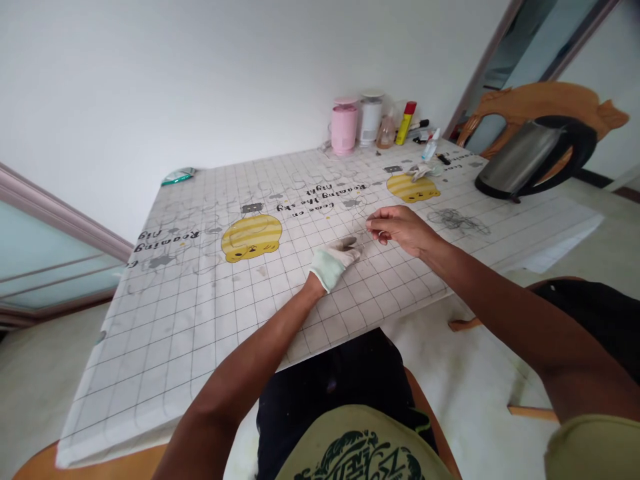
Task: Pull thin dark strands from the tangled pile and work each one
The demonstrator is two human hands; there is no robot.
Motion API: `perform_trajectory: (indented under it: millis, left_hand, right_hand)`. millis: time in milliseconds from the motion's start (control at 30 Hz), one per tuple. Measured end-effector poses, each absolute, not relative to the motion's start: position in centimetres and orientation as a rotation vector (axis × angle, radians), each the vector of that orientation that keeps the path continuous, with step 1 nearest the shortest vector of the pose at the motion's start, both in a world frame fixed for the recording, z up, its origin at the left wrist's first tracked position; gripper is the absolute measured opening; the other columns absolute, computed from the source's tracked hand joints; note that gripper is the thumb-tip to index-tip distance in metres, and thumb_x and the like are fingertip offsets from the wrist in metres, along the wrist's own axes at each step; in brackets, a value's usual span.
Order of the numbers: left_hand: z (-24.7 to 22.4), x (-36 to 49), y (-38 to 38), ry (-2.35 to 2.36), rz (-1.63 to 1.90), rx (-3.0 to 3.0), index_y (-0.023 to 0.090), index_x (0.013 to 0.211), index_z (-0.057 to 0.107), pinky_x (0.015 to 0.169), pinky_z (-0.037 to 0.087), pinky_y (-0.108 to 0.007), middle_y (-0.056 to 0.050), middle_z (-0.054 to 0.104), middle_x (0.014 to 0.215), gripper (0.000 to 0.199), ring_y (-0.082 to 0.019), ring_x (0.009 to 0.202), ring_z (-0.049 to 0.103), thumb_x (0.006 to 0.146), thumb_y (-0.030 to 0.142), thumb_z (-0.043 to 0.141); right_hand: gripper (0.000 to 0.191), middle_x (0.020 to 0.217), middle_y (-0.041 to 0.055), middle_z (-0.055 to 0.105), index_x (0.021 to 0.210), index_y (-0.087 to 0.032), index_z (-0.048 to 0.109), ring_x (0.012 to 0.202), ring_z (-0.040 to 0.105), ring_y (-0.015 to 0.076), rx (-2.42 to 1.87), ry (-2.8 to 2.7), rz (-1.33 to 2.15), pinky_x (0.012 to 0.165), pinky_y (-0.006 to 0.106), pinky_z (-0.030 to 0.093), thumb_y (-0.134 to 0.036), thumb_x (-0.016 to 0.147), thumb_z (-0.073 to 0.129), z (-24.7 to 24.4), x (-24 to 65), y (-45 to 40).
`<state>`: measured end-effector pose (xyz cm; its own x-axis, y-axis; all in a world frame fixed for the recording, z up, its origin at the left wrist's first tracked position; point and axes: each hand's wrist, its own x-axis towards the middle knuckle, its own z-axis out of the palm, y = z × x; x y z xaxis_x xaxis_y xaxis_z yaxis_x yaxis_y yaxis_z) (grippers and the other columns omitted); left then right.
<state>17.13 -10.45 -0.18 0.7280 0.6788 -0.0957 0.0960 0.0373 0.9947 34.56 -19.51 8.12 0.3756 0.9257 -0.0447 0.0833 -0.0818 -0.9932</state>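
Note:
My left hand (336, 259), in a white and pale green work glove, rests on the checked tablecloth (300, 313) near its front edge. Its fingertips come together toward the right; whatever lies between them is too small to make out. Just above the cloth, my bare right hand (397, 228) pinches thumb and forefinger at what looks like a thin, barely visible strand. A short gap separates the two hands. Right of my right hand lies a tangle of thin dark strands (457, 221). Faint looped strands (200, 193) also spread over the left and back of the cloth.
A steel kettle (523, 160) stands at the right end. Along the wall are a pink container (345, 127), a white container (371, 121), a spray bottle (386, 131) and a yellow can (405, 125). A crumpled glove (423, 172) lies nearby. A green packet (179, 176) sits at back left.

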Motion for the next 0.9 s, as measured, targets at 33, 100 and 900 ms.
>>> perform_trajectory:
  millis: [33, 100, 900]
  left_hand:
    - [-0.4, 17.0, -10.5, 0.671, 0.521, 1.498, 0.012, 0.136, 0.072, 0.095, 0.057, -0.031, -0.012, 0.081, 0.113, 0.055, -0.021, 0.102, 0.074, 0.086, 0.035, 0.078]
    - [-0.6, 16.8, -10.5, 0.674, 0.534, 1.519, 0.014, 0.126, 0.077, 0.091, 0.058, -0.031, -0.011, 0.082, 0.106, 0.044, -0.02, 0.097, 0.075, 0.089, 0.036, 0.075]
    - [1.9, 15.3, -10.6, 0.845, 0.665, 1.441, 0.016, 0.1, 0.08, 0.061, 0.05, -0.024, -0.004, 0.077, 0.081, 0.027, -0.011, 0.06, 0.061, 0.094, 0.038, 0.065]
  right_hand:
    - [0.018, 0.072, 0.0056, 0.066, 0.075, -0.016, 0.072, 0.061, 0.056, 0.0131, -1.484, -0.95, 0.921, 0.048, 0.026, 0.04, -0.027, 0.078, 0.086, 8.0, 34.5, -19.4]
    - [0.017, 0.071, 0.0056, 0.066, 0.075, -0.016, 0.071, 0.061, 0.056, 0.0131, -1.478, -0.939, 0.93, 0.047, 0.025, 0.039, -0.026, 0.078, 0.085, 7.9, 34.3, -19.3]
    - [0.012, 0.079, 0.0048, 0.069, 0.084, -0.019, 0.072, 0.067, 0.06, 0.0145, -1.433, -1.022, 0.805, 0.05, 0.026, 0.044, -0.027, 0.081, 0.08, 5.7, 32.1, -18.3]
